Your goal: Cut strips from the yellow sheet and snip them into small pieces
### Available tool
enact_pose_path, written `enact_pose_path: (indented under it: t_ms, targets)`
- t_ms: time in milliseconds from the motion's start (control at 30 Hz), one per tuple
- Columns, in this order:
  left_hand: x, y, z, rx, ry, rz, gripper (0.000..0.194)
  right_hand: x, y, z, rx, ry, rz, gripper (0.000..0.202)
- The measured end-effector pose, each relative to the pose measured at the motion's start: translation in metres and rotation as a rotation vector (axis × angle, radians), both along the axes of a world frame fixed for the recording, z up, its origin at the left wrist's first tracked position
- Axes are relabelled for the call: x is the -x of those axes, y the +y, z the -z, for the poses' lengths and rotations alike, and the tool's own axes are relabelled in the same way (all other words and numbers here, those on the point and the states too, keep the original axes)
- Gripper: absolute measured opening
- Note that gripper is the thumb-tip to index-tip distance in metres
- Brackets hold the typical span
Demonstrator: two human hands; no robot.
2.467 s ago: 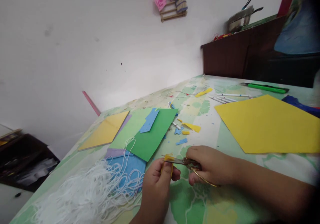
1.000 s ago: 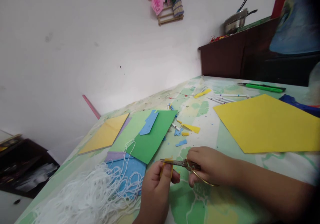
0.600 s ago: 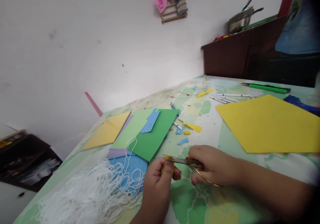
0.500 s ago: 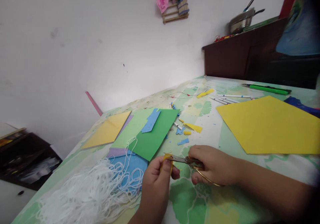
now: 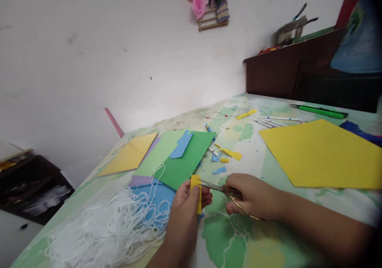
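Note:
My left hand [image 5: 188, 204] pinches a small yellow piece of paper or foam [image 5: 195, 182] between thumb and fingers. Scissors with gold-coloured handles [image 5: 219, 187] are gripped in my right hand [image 5: 253, 196], their blades a little apart and pointing left at the yellow piece. The blade tips reach its right edge. To the left of my left hand lies a heap of white string [image 5: 104, 228], partly over a blue sheet [image 5: 155, 200]. Behind my hands are a green sheet [image 5: 185, 160] with a blue strip [image 5: 181, 145] on it, and blue and yellow scraps [image 5: 219, 170].
A large yellow sheet [image 5: 325, 154] covers the table's right side. Beyond it lie white markers [image 5: 280, 118], a green-handled cutter [image 5: 322, 111] and a dark blue object [image 5: 362, 132]. An orange-yellow sheet [image 5: 131, 154] is at left. A dark cabinet [image 5: 274, 75] stands at the back right.
The yellow piece now stands more upright and shows its flat face in my left hand, which has shifted slightly left. The scissor blades have opened more. The view has tilted a little.

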State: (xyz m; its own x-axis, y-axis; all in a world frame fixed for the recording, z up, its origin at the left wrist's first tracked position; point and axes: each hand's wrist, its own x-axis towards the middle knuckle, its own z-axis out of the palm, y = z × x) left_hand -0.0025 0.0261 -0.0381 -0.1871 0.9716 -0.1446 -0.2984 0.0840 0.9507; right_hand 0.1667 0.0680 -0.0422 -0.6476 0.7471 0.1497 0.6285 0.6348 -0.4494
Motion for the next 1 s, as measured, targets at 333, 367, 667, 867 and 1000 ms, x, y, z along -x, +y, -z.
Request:
enact_pose_path:
  t_ms: [333, 367, 667, 867, 1000]
  targets:
    - [0.004, -0.004, -0.004, -0.017, 0.036, -0.031, 0.018, -0.001, 0.001, 0.0, -0.019, -0.02, 0.02, 0.033]
    - [0.003, -0.004, -0.004, -0.017, 0.042, -0.022, 0.017, -0.001, 0.001, 0.0, -0.016, -0.015, 0.011, 0.033]
    - [0.0, -0.007, -0.01, 0.016, 0.132, 0.074, 0.017, -0.001, 0.002, 0.001, 0.015, 0.014, -0.041, 0.036]
    - [0.001, -0.008, -0.012, 0.002, 0.129, 0.095, 0.014, -0.001, 0.001, 0.002, 0.023, 0.03, -0.054, 0.037]
    - [0.001, -0.009, -0.012, -0.013, 0.109, 0.073, 0.014, -0.001, 0.001, 0.002, 0.022, 0.033, -0.069, 0.037]
